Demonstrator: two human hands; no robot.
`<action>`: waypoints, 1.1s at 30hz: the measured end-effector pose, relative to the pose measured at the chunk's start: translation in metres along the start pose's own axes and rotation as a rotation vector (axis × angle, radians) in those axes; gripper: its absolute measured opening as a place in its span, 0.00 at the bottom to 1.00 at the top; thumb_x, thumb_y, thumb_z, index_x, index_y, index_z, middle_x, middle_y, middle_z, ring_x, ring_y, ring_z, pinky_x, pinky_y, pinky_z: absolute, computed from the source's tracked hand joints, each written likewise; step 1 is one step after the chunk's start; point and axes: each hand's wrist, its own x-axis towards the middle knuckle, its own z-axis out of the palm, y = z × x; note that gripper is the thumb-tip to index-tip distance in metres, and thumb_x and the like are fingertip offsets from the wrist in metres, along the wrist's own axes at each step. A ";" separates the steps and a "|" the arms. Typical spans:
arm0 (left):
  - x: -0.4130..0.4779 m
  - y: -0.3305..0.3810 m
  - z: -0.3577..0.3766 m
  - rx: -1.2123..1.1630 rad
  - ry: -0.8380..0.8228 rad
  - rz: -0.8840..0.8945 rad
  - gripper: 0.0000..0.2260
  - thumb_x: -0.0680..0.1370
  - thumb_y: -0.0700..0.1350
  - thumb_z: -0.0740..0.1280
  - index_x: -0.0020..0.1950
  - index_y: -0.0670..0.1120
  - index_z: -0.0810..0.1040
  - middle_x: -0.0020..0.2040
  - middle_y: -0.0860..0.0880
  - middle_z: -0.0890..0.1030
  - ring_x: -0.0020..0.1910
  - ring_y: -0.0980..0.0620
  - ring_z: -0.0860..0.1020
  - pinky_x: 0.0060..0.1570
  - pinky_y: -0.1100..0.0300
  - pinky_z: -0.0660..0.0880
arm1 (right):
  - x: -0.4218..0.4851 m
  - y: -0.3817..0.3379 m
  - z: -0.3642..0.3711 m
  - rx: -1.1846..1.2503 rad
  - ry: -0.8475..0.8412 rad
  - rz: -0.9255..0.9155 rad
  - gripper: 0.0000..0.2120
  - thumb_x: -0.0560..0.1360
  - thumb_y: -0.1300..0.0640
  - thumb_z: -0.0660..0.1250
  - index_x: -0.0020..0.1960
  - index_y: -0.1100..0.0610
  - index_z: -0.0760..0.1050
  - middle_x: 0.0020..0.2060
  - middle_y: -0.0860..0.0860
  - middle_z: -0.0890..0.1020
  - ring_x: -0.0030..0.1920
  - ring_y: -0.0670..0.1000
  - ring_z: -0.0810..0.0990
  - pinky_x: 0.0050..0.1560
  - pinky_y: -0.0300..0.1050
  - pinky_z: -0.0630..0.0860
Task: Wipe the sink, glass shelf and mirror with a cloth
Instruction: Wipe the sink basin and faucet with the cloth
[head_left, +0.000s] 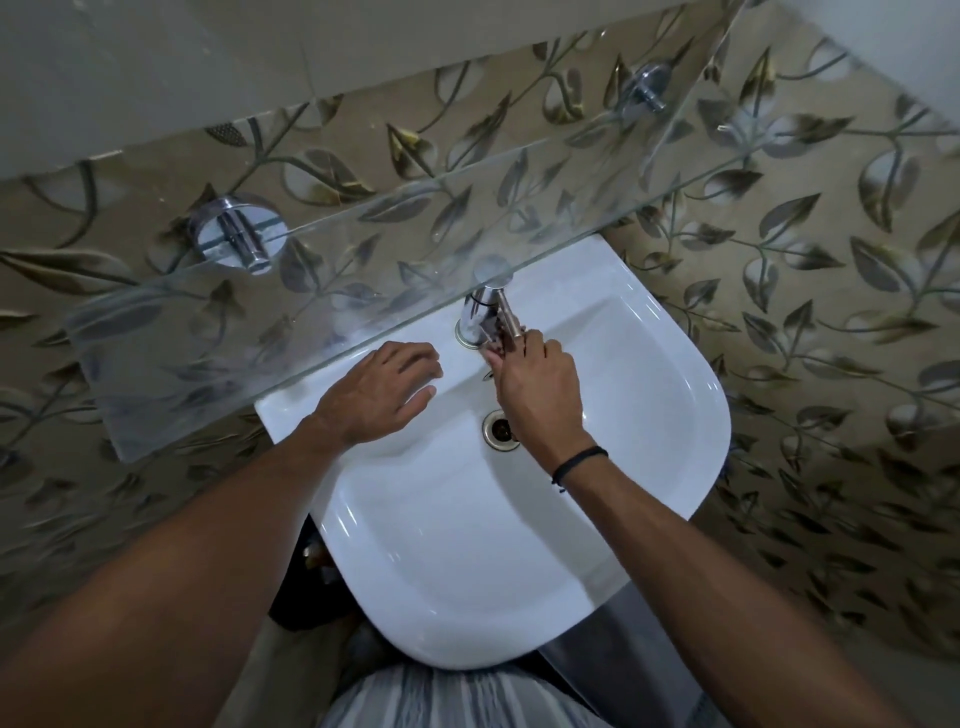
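White sink: fixed to the leaf-patterned wall straight below you. The drain sits near the middle of the basin, between your two wrists.
Glass shelf: runs above the sink's back edge on two chrome brackets. Smears show on it, so it likely awaits wiping.
Tap: stands on the back ledge, its top partly under the shelf edge.
Right hand: your fingers curl round the tap's lever and grip it, probably to work the water before wiping. No stream shows.
Left hand: lies flat on the back ledge, fingers spread and holding nothing. It looks placed there to steady you as you lean in.
Hands: near each other, not touching.
Cloth: not in view, neither in a hand nor on the sink. You need it before any wiping starts.
Mirror: the pale surface at top left could be it; cannot tell.
Stage: judged early, with no surface under a cloth yet.
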 end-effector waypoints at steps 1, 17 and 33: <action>0.000 0.000 0.000 -0.004 0.003 -0.003 0.09 0.84 0.50 0.62 0.62 0.50 0.76 0.66 0.52 0.74 0.64 0.48 0.73 0.62 0.54 0.71 | -0.001 0.002 0.001 0.008 0.012 -0.020 0.18 0.83 0.46 0.59 0.57 0.61 0.77 0.40 0.56 0.79 0.36 0.58 0.77 0.34 0.49 0.68; 0.001 0.002 -0.001 -0.011 0.000 0.001 0.10 0.83 0.50 0.63 0.62 0.49 0.77 0.65 0.51 0.75 0.62 0.47 0.73 0.62 0.52 0.72 | 0.002 0.007 -0.007 0.283 -0.012 0.165 0.22 0.85 0.47 0.47 0.53 0.60 0.75 0.43 0.55 0.80 0.42 0.60 0.78 0.40 0.51 0.72; -0.001 0.004 -0.002 -0.025 0.009 0.001 0.11 0.83 0.50 0.62 0.62 0.50 0.77 0.65 0.52 0.74 0.63 0.48 0.73 0.62 0.53 0.71 | -0.043 0.045 0.017 1.271 0.186 0.852 0.25 0.82 0.39 0.56 0.33 0.55 0.67 0.30 0.49 0.74 0.33 0.49 0.77 0.32 0.44 0.71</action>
